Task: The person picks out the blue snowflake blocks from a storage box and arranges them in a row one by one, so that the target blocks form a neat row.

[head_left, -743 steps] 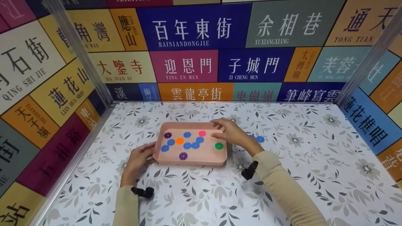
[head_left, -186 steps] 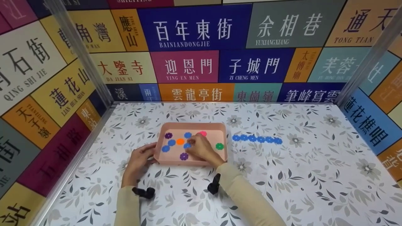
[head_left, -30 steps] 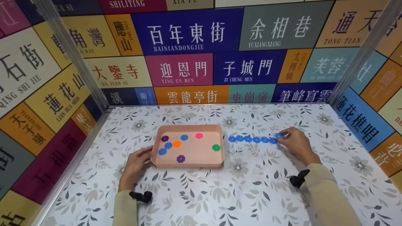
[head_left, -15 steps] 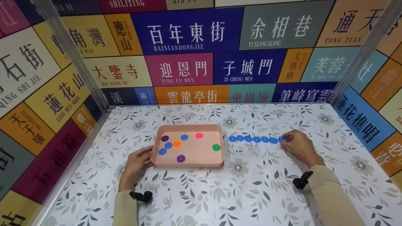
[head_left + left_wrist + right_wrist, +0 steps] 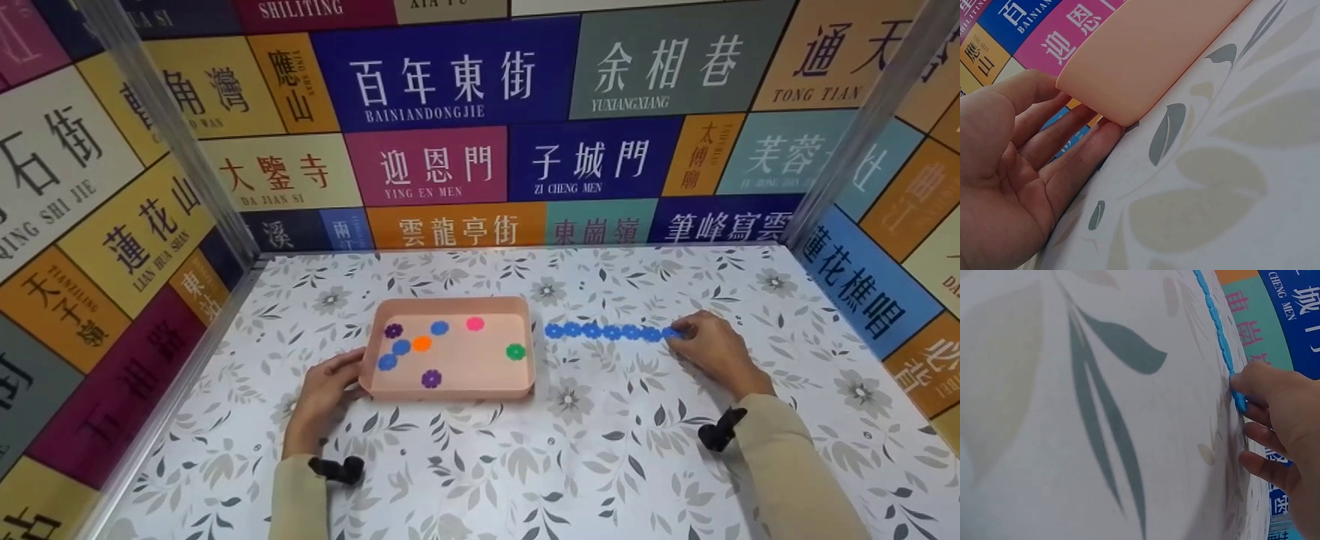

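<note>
A row of blue flower-shaped plastic discs (image 5: 593, 330) lies on the table to the right of a pink tray (image 5: 480, 393). At the row's right end my right hand (image 5: 712, 349) pinches the last blue disc (image 5: 1240, 403) between thumb and fingers, against its neighbour. Part of that disc is hidden by the fingertips. My left hand (image 5: 324, 390) rests at the tray's left end; its loosely extended fingers touch the outer wall in the left wrist view. Inside the tray are blue discs (image 5: 402, 347), purple discs (image 5: 431, 379), and single orange (image 5: 422, 343), pink (image 5: 475, 323) and green (image 5: 515, 351) ones.
A white table (image 5: 480, 472) with a leaf-and-flower print carries everything. Upright panels (image 5: 450, 165) with coloured street-name blocks enclose its back and sides. Black wrist devices (image 5: 721, 429) sit on both forearms.
Since the oldest frame, blue discs have left the tray and the row has grown rightward. Over the last second, my right hand brought the held disc down level with the row's end; the left stayed put.
</note>
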Action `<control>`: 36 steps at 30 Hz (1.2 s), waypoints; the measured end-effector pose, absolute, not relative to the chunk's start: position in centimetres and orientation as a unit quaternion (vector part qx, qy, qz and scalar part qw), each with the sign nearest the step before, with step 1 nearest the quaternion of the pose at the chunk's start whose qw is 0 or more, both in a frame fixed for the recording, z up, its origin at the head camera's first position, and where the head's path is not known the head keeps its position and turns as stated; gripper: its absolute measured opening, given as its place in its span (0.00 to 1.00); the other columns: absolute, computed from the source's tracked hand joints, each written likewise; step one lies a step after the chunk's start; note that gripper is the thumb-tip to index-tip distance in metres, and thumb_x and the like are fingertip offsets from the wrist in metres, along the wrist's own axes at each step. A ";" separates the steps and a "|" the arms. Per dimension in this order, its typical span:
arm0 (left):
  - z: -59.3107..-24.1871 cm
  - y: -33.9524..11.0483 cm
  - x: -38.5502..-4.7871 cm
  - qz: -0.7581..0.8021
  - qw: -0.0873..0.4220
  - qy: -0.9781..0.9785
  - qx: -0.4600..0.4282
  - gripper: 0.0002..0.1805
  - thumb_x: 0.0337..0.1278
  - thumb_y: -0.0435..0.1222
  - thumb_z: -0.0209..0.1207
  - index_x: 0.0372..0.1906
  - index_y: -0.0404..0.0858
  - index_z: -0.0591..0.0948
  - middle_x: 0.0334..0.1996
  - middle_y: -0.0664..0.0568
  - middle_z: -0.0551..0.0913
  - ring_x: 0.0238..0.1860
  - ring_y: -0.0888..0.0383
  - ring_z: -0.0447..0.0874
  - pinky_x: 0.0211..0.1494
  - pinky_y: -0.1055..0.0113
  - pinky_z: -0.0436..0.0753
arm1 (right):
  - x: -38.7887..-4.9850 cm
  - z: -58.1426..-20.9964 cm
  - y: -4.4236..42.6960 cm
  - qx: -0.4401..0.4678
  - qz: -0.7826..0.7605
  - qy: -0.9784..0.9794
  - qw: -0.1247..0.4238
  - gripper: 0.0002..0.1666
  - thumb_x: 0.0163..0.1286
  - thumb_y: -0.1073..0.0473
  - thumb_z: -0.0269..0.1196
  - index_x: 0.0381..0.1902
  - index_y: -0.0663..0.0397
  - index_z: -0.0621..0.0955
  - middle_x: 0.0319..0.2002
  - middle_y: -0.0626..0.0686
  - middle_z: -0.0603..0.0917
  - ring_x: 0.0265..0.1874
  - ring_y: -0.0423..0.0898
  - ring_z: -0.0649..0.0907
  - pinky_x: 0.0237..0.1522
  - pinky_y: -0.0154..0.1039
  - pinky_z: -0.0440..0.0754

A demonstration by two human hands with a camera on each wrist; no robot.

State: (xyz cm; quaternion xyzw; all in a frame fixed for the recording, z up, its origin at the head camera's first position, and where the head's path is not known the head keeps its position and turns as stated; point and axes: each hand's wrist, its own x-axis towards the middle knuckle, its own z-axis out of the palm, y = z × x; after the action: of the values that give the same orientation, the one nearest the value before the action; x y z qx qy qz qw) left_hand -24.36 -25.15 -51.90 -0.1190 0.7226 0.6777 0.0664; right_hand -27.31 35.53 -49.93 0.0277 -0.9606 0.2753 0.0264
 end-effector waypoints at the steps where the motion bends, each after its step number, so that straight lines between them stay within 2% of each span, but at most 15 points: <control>1: -51.9 -25.1 -24.3 0.677 0.067 0.723 -0.121 0.24 0.68 0.40 0.60 0.67 0.42 0.76 0.66 0.45 0.78 0.59 0.52 0.82 0.53 0.63 0.88 | -27.3 -49.9 35.5 0.028 0.276 -0.961 0.024 0.25 0.67 0.53 0.66 0.56 0.64 0.82 0.53 0.66 0.82 0.51 0.63 0.82 0.56 0.63 0.77; 4: -51.8 -25.1 -24.3 0.677 0.067 0.723 -0.121 0.24 0.68 0.40 0.60 0.67 0.43 0.76 0.67 0.44 0.77 0.60 0.52 0.82 0.54 0.63 0.87 | -27.4 -49.7 35.5 0.028 0.280 -0.959 0.022 0.27 0.67 0.52 0.66 0.57 0.65 0.81 0.54 0.67 0.81 0.53 0.64 0.81 0.58 0.63 0.76; 6: -51.7 -25.1 -24.2 0.679 0.067 0.722 -0.118 0.24 0.69 0.40 0.59 0.68 0.43 0.76 0.67 0.44 0.77 0.60 0.51 0.82 0.54 0.63 0.87 | -27.3 -49.4 35.5 0.024 0.290 -0.956 0.021 0.28 0.68 0.50 0.65 0.58 0.64 0.80 0.55 0.67 0.81 0.53 0.64 0.82 0.55 0.60 0.79; 9: -51.6 -25.1 -24.1 0.688 0.064 0.714 -0.113 0.24 0.69 0.39 0.59 0.67 0.41 0.76 0.67 0.43 0.77 0.59 0.51 0.82 0.53 0.62 0.87 | -27.4 -48.9 35.0 0.014 0.318 -0.948 0.025 0.29 0.71 0.48 0.64 0.60 0.63 0.79 0.55 0.66 0.81 0.52 0.62 0.82 0.47 0.51 0.82; 12: -51.6 -25.1 -24.0 0.691 0.060 0.712 -0.108 0.23 0.69 0.38 0.59 0.67 0.40 0.76 0.66 0.42 0.77 0.58 0.52 0.83 0.52 0.63 0.88 | -27.7 -48.0 34.1 0.008 0.344 -0.938 0.042 0.29 0.72 0.45 0.61 0.61 0.60 0.79 0.55 0.64 0.81 0.51 0.59 0.81 0.44 0.42 0.80; 18: -51.6 -25.2 -24.1 0.685 0.066 0.716 -0.114 0.24 0.69 0.39 0.59 0.68 0.42 0.76 0.67 0.44 0.77 0.59 0.52 0.82 0.53 0.64 0.87 | -28.3 -46.0 31.0 0.036 0.356 -0.927 0.108 0.24 0.72 0.49 0.62 0.58 0.60 0.82 0.51 0.63 0.83 0.51 0.59 0.81 0.44 0.42 0.79; 25: -51.8 -25.2 -24.3 0.695 0.069 0.705 -0.121 0.23 0.69 0.37 0.58 0.67 0.42 0.76 0.66 0.44 0.78 0.58 0.51 0.83 0.52 0.62 0.88 | -28.5 -44.8 27.3 0.064 0.390 -0.909 0.131 0.19 0.72 0.53 0.63 0.55 0.57 0.83 0.52 0.60 0.84 0.48 0.55 0.81 0.38 0.31 0.77; 31: -51.8 -25.2 -24.2 0.691 0.068 0.710 -0.116 0.23 0.69 0.39 0.59 0.67 0.43 0.76 0.66 0.45 0.77 0.59 0.52 0.82 0.53 0.63 0.87 | -28.7 -44.3 24.2 0.096 0.403 -0.902 0.122 0.20 0.74 0.55 0.61 0.58 0.57 0.82 0.49 0.60 0.86 0.48 0.54 0.82 0.41 0.35 0.79; 36: -51.8 -25.3 -24.1 0.689 0.062 0.713 -0.111 0.23 0.69 0.38 0.59 0.67 0.43 0.77 0.66 0.45 0.78 0.58 0.52 0.83 0.51 0.63 0.88 | -28.7 -43.9 21.2 0.118 0.412 -0.898 0.099 0.20 0.73 0.55 0.61 0.60 0.55 0.81 0.48 0.59 0.85 0.46 0.54 0.84 0.40 0.39 0.83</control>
State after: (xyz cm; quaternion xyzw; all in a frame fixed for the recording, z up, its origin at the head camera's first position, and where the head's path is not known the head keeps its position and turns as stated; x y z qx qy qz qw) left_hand -24.06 -25.29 -51.81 -0.1114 0.7133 0.6892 0.0622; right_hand -28.67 21.21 -43.94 0.1184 -0.8979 0.4121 0.0994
